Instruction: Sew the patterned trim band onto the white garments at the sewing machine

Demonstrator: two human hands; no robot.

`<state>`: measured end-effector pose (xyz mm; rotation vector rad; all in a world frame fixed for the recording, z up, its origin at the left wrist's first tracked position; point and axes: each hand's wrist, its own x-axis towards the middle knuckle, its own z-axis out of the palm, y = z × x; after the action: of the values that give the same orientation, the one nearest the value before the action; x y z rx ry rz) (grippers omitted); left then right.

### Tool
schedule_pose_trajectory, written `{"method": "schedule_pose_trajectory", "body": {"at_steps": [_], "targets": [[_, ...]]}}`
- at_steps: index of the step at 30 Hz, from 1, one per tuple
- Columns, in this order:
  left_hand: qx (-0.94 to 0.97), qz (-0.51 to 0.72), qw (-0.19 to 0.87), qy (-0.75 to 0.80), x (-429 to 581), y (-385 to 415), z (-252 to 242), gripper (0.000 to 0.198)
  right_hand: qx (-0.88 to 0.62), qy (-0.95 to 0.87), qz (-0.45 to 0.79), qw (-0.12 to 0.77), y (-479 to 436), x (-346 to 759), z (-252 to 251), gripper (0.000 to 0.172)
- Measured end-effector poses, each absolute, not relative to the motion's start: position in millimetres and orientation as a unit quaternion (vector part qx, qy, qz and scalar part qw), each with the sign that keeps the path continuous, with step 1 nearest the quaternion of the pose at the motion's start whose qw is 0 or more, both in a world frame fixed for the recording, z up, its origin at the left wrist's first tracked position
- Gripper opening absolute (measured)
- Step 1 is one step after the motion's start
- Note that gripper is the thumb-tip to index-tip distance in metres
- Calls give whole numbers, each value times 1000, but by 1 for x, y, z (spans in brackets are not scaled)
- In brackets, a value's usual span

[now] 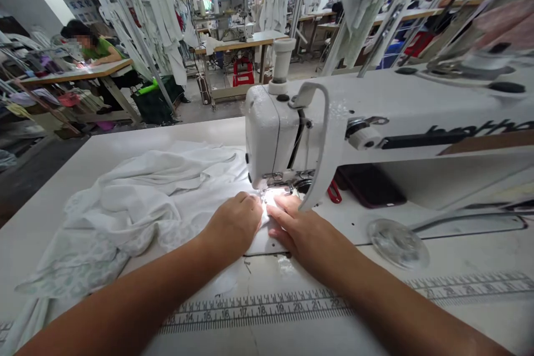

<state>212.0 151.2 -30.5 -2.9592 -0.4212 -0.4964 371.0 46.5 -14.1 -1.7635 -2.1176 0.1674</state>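
Observation:
A white fabric [137, 200] lies bunched on the sewing table, its edge leading under the needle of a white sewing machine [275, 133]. My left hand [236, 222] rests on the fabric just left of the lit needle area, fingers curled down and pressed on the cloth. My right hand [302, 228] lies flat to the right of the needle, fingers stretched toward the presser foot and touching the fabric edge. The needle area between my fingertips is washed out by the machine's lamp.
A printed ruler strip [267, 306] runs along the table's near edge. Red-handled snips [334, 192] and a dark phone [371, 186] lie under the machine arm; a clear round dish [398, 242] sits to the right. Another person [94, 47] works at a far-left table.

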Motion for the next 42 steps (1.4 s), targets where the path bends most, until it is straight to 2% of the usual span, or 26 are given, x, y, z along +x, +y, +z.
{"method": "schedule_pose_trajectory", "body": {"at_steps": [6, 13, 20, 29, 34, 38, 42], "targets": [[-981, -138, 49, -130, 211, 150, -28, 20, -627, -748, 97, 193, 43, 371, -12, 24], [-978, -155, 35, -133, 213, 154, -24, 13, -633, -748, 68, 185, 42, 371, -12, 15], [-975, -179, 43, -126, 214, 153, -21, 20, -624, -759, 59, 176, 44, 374, -12, 11], [-972, -201, 2, -122, 211, 161, -24, 25, -607, -767, 72, 194, 47, 380, -14, 20], [-969, -217, 3, -114, 211, 162, -25, 25, -600, -772, 83, 194, 46, 378, -11, 31], [-968, -227, -1, -109, 210, 163, -23, 19, -606, -768, 77, 191, 48, 377, -11, 32], [-963, -243, -37, -108, 204, 152, -13, 16, -604, -772, 68, 186, 50, 379, -12, 24]]}}
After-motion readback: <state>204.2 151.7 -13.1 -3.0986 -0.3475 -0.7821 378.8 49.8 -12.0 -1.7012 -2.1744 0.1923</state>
